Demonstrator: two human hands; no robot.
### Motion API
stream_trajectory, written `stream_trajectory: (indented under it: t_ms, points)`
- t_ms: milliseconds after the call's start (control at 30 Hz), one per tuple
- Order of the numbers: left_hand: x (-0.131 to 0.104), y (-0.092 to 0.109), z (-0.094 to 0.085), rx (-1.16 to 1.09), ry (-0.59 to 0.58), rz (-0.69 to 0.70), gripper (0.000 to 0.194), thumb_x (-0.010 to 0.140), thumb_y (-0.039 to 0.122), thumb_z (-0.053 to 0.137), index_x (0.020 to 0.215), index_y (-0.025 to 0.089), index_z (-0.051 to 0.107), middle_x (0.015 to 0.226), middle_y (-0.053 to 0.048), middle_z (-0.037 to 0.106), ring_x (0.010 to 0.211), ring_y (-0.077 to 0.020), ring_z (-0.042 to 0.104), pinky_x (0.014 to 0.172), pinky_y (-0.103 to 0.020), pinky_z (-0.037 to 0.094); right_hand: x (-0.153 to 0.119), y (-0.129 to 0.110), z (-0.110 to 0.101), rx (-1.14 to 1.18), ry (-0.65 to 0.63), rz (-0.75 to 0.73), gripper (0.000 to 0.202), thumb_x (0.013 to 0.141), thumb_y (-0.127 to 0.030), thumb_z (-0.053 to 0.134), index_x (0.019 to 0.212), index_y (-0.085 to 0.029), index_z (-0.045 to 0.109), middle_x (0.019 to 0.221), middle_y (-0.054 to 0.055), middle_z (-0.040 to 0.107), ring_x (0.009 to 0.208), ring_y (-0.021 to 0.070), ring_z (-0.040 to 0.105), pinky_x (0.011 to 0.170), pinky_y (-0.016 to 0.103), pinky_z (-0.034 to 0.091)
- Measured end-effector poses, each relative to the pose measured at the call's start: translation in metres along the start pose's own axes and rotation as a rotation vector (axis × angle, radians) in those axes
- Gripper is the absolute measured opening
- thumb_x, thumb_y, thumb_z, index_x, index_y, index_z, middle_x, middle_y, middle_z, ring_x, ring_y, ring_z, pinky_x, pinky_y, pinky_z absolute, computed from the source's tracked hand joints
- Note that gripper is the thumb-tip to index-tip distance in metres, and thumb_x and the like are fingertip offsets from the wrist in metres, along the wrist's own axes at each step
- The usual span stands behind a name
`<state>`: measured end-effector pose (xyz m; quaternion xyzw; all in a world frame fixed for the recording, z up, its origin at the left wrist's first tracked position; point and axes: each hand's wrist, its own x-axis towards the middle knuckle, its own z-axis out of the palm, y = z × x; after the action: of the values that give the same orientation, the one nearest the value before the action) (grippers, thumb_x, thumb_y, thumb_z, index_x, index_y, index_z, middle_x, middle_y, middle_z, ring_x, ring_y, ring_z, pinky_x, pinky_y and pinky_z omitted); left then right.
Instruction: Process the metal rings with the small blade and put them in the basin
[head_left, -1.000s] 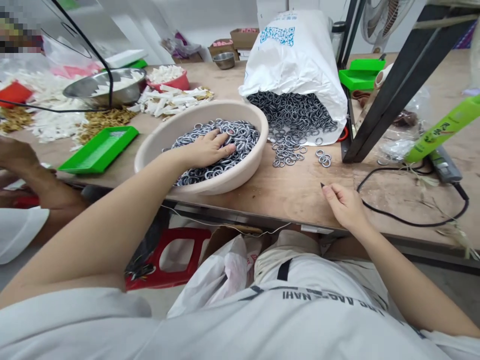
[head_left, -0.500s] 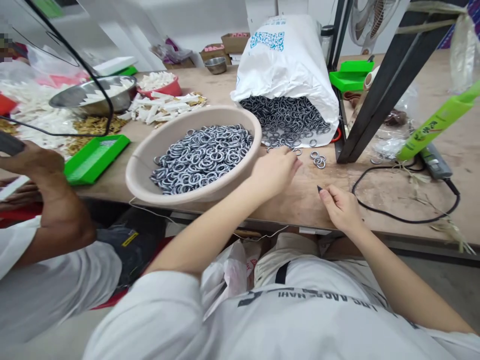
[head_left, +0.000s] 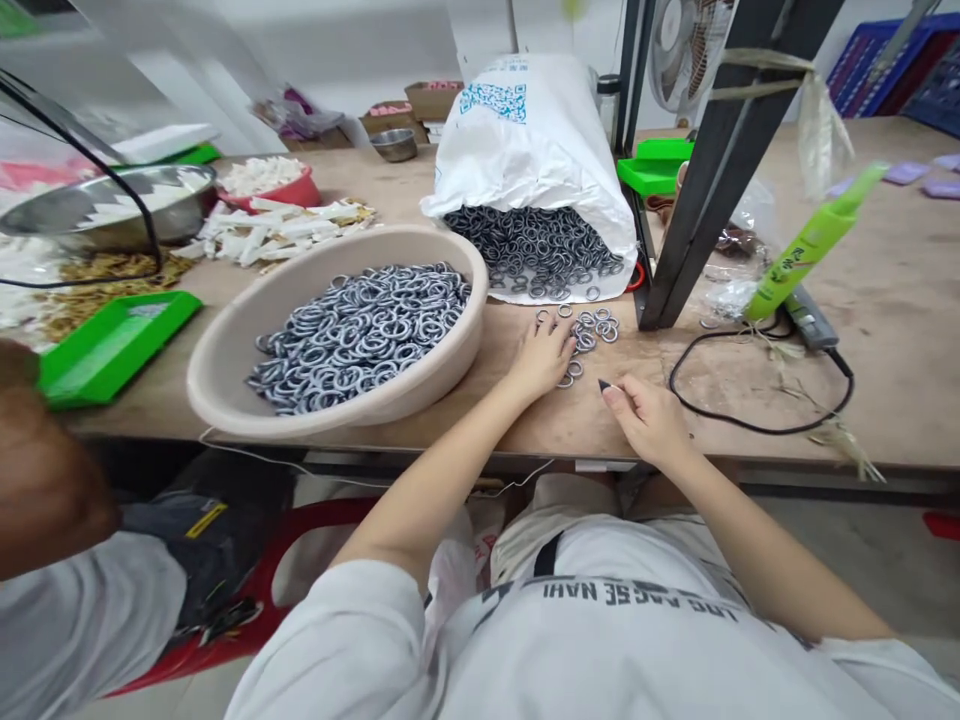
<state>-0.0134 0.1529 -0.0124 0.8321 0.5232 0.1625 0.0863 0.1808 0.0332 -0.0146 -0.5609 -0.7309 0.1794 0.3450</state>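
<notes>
My left hand (head_left: pixel 541 358) lies palm down with its fingers spread, on the wooden tabletop beside the big beige basin. Several loose grey metal rings (head_left: pixel 600 325) are at and just beyond its fingertips. My right hand (head_left: pixel 651 420) is closed around a small dark pointed tool (head_left: pixel 604 386); only the tip sticks out past the thumb, so its kind is hidden. The beige basin (head_left: pixel 337 418) holds a heap of similar rings (head_left: pixel 367 330). Behind my left hand a white sack (head_left: pixel 517 150) lies on its side, rings spilling from its mouth.
A dark metal post (head_left: pixel 697 190) rises right of the sack. Near it lie a lime-green plastic packet (head_left: pixel 810 255) and a black cable (head_left: pixel 757 430). Leftward are a green tray (head_left: pixel 112 350), a steel bowl (head_left: pixel 187 195) and white strips (head_left: pixel 285 235). Another person's arm (head_left: pixel 49 470) is at far left.
My left hand has drawn back from the sack's mouth toward me, and more rings now lie loose on the table by it. My right hand keeps its grip. The view has swung right.
</notes>
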Motion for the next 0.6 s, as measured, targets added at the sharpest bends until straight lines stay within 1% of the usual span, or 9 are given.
stream_trajectory:
  t_ms: [67, 133, 200, 233, 300, 400, 467, 533, 600]
  points:
    - [-0.010, 0.002, -0.008, -0.050, 0.086, 0.024, 0.044, 0.100, 0.032, 0.038, 0.137, 0.019, 0.055, 0.146, -0.015, 0.051, 0.138, -0.0290, 0.041, 0.116, -0.047, 0.031, -0.001, 0.000, 0.000, -0.009, -0.008, 0.001, 0.039, 0.100, -0.052, 0.041, 0.084, -0.022, 0.061, 0.074, 0.004, 0.064, 0.070, 0.0196, 0.059, 0.064, 0.030, 0.034]
    - [-0.021, 0.002, -0.018, -0.091, 0.156, -0.011, 0.035, 0.098, 0.032, 0.043, 0.122, 0.018, 0.066, 0.129, -0.014, 0.061, 0.124, -0.0285, 0.051, 0.109, -0.044, 0.039, -0.001, 0.000, 0.000, 0.000, 0.003, 0.008, 0.039, 0.100, -0.052, 0.041, 0.085, -0.022, 0.061, 0.075, 0.004, 0.064, 0.071, 0.0202, 0.059, 0.064, 0.030, 0.035]
    - [-0.034, 0.003, -0.026, -0.094, 0.161, -0.034, 0.030, 0.096, 0.033, 0.046, 0.108, 0.019, 0.070, 0.111, -0.012, 0.065, 0.108, -0.0281, 0.057, 0.100, -0.043, 0.045, -0.001, 0.001, 0.000, 0.038, 0.040, 0.028, 0.038, 0.100, -0.053, 0.042, 0.088, -0.023, 0.062, 0.077, 0.004, 0.065, 0.072, 0.0208, 0.060, 0.064, 0.030, 0.036]
    - [-0.039, 0.005, -0.027, -0.082, 0.152, -0.028, 0.029, 0.096, 0.034, 0.047, 0.104, 0.019, 0.071, 0.106, -0.012, 0.065, 0.103, -0.0277, 0.057, 0.097, -0.043, 0.046, -0.001, 0.002, 0.000, 0.065, 0.065, 0.046, 0.037, 0.099, -0.053, 0.042, 0.089, -0.023, 0.062, 0.076, 0.004, 0.065, 0.071, 0.0209, 0.060, 0.064, 0.030, 0.036]
    - [-0.046, 0.012, -0.027, -0.043, 0.142, 0.005, 0.029, 0.097, 0.035, 0.047, 0.106, 0.020, 0.070, 0.105, -0.011, 0.064, 0.102, -0.0273, 0.056, 0.094, -0.042, 0.046, 0.000, 0.004, 0.001, 0.121, 0.112, 0.090, 0.037, 0.099, -0.053, 0.043, 0.092, -0.023, 0.063, 0.072, 0.003, 0.063, 0.068, 0.0204, 0.059, 0.063, 0.030, 0.036]
    - [-0.042, 0.022, -0.020, 0.053, 0.093, 0.067, 0.029, 0.095, 0.036, 0.052, 0.111, 0.020, 0.070, 0.111, -0.013, 0.061, 0.106, -0.0291, 0.054, 0.094, -0.042, 0.045, 0.001, 0.005, 0.003, 0.176, 0.162, 0.124, 0.038, 0.099, -0.054, 0.042, 0.093, -0.023, 0.063, 0.070, 0.001, 0.062, 0.068, 0.0202, 0.059, 0.062, 0.030, 0.036]
    - [-0.031, 0.025, -0.016, 0.100, 0.036, 0.095, 0.026, 0.090, 0.035, 0.060, 0.107, 0.019, 0.071, 0.112, -0.014, 0.061, 0.107, -0.0306, 0.055, 0.093, -0.043, 0.045, 0.001, 0.005, 0.003, 0.177, 0.170, 0.122, 0.037, 0.099, -0.054, 0.043, 0.093, -0.023, 0.063, 0.071, 0.001, 0.062, 0.070, 0.0204, 0.059, 0.063, 0.030, 0.037]
    - [-0.020, 0.023, -0.015, 0.088, -0.002, 0.112, 0.021, 0.085, 0.033, 0.067, 0.099, 0.018, 0.071, 0.110, -0.014, 0.061, 0.106, -0.0309, 0.056, 0.091, -0.042, 0.045, 0.001, 0.005, 0.003, 0.170, 0.164, 0.122, 0.037, 0.099, -0.053, 0.044, 0.092, -0.023, 0.063, 0.070, 0.001, 0.061, 0.069, 0.0200, 0.059, 0.063, 0.030, 0.036]
    - [-0.013, 0.019, -0.016, 0.007, -0.021, 0.109, 0.018, 0.080, 0.029, 0.072, 0.093, 0.017, 0.070, 0.104, -0.013, 0.063, 0.102, -0.0292, 0.057, 0.089, -0.040, 0.045, 0.001, 0.006, 0.003, 0.180, 0.163, 0.124, 0.037, 0.099, -0.052, 0.044, 0.092, -0.022, 0.063, 0.071, 0.001, 0.061, 0.069, 0.0194, 0.059, 0.063, 0.030, 0.036]
